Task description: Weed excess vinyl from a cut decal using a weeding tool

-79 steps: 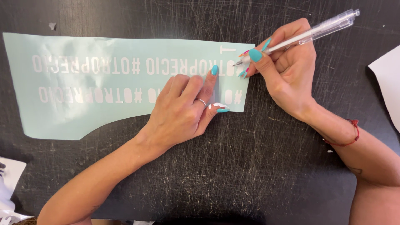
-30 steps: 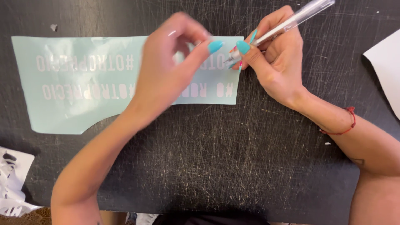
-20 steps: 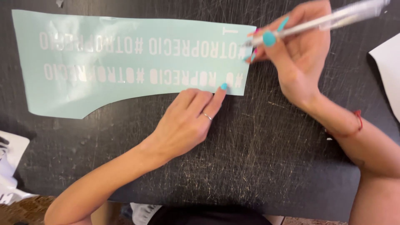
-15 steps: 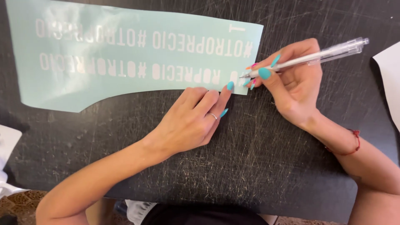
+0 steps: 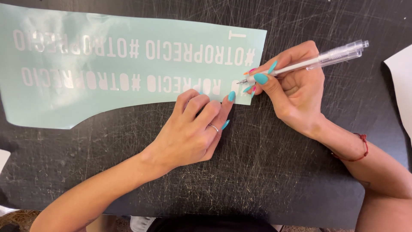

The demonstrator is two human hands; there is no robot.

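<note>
A long pale mint vinyl sheet (image 5: 86,64) with two rows of white cut-out letters lies on a scratched black cutting mat (image 5: 240,167). My left hand (image 5: 193,129) rests flat on the sheet's lower right edge, fingertips pressing it down. My right hand (image 5: 292,92) grips a clear pen-shaped pointed tool (image 5: 309,62) like a pencil. Its metal tip touches the sheet's right end, at the last letters of the lower row, just right of my left fingertips.
A white sheet (image 5: 401,86) lies at the mat's right edge. A scrap of white paper (image 5: 3,157) shows at the far left. The mat's front edge runs along the bottom, with floor below.
My left hand lifted off the sheet, then came back down on its lower right edge. My right hand moved the tool tip from the upper row down to the lower row's end.
</note>
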